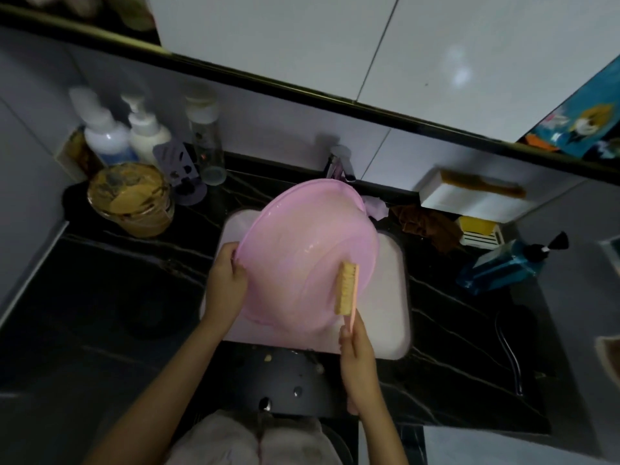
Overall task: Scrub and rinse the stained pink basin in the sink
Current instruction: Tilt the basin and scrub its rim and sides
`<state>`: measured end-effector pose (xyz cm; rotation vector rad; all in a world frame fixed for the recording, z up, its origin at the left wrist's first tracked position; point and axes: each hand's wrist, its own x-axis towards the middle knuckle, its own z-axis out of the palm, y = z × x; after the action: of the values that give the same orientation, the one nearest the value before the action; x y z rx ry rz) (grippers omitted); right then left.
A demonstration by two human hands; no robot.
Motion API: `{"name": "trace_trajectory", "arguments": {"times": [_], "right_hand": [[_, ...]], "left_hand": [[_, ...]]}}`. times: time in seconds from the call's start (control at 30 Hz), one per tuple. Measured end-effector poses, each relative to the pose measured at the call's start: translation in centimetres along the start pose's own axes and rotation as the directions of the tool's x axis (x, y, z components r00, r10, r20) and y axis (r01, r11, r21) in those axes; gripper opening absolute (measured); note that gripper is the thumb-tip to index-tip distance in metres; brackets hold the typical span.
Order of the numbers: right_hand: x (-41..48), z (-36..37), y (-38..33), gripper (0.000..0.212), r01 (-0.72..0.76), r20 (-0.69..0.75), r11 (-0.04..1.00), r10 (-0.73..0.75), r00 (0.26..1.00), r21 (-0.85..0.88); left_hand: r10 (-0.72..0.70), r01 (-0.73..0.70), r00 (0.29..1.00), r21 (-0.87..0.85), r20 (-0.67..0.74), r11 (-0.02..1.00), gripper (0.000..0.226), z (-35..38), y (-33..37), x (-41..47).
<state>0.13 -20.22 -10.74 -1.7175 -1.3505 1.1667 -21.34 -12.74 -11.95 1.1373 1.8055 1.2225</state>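
My left hand (225,275) grips the tilted pink basin (302,250) rim; my right hand (356,350) pinches the brush (347,290), bristles seemingly against the wall: press firmly, short strokes

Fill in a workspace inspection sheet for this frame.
Surface: black white-veined stone counter around a white sink.
Job's things: round pink plastic basin tilted in the sink; pink-handled tan-bristled scrub brush at its right inner wall.
Clutter: white pump bottles and brown-topped clear jar, back left; brown crumpled cloth and blue pump bottle, right.
Hands: left hand grips the basin's left rim; right hand holds the brush handle.
Cables: one dark cord-like line on the counter, right.
Surroundings: metal faucet behind the basin; white wall tiles.
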Motion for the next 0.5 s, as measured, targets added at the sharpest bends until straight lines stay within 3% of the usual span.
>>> {"name": "trace_trajectory", "arguments": {"times": [0.2,0.33,0.4,0.5], "right_hand": [[3.3,-1.0,-0.7,0.045,0.021,-0.221,0.999,-0.012,0.975,0.036],[5.9,-2.4,-3.1,0.042,0.070,-0.295,0.996,-0.085,0.952,-0.061],[6.3,-2.6,-4.0,0.044,0.099,-0.243,0.978,-0.143,0.959,-0.184],[6.0,-3.2,-4.8,0.052,0.184,-0.017,0.899,-0.208,0.978,-0.398]], "left_hand": [[-0.024,0.017,0.997,0.091,0.074,0.996,0.045,0.5,2.7,2.6],[0.052,-0.072,0.994,0.212,0.099,0.975,0.034,2.9,5.0,4.3],[0.079,-0.103,0.993,0.330,0.088,0.938,0.037,4.2,6.2,5.4],[0.150,-0.157,0.987,0.402,0.047,0.902,0.045,6.2,7.9,7.1]]}}
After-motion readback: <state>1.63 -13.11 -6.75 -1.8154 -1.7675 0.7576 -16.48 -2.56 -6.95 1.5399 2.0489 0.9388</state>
